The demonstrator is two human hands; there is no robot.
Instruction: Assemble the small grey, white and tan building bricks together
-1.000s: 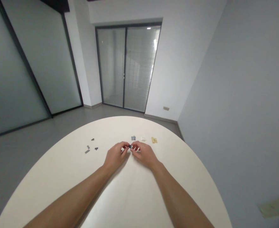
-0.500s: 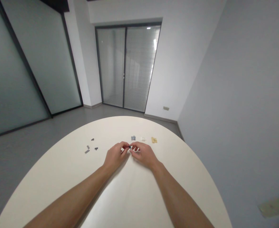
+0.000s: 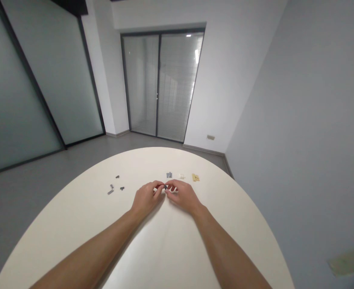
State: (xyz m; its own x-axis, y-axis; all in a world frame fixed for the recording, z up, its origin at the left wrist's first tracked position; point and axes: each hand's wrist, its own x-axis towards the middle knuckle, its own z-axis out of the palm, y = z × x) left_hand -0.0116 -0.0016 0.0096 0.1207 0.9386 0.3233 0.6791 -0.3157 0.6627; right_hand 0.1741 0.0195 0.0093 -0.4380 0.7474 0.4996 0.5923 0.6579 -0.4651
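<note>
Near the middle of the white round table [image 3: 164,249], a small dark piece [image 3: 165,186] sits between my two hands, too small to name more exactly. My left hand [image 3: 148,196] pinches it from the left with thumb and forefinger. From the right, the fingertips of my right hand [image 3: 181,195] close on the same piece. Just beyond the hands lie a grey flat piece [image 3: 169,175], a whitish piece [image 3: 182,176] and a yellowish piece [image 3: 195,177], side by side.
On the table's left side are a dark piece [image 3: 117,176], another dark piece [image 3: 122,188], a small grey piece [image 3: 112,186] and a grey bar [image 3: 110,192]. Behind the table stand a glass door [image 3: 158,88] and frosted panels [image 3: 53,72].
The dark piece has shifted or turned very slightly between my fingertips. Both hands stay in nearly the same place, and the pieces on the table have not moved.
</note>
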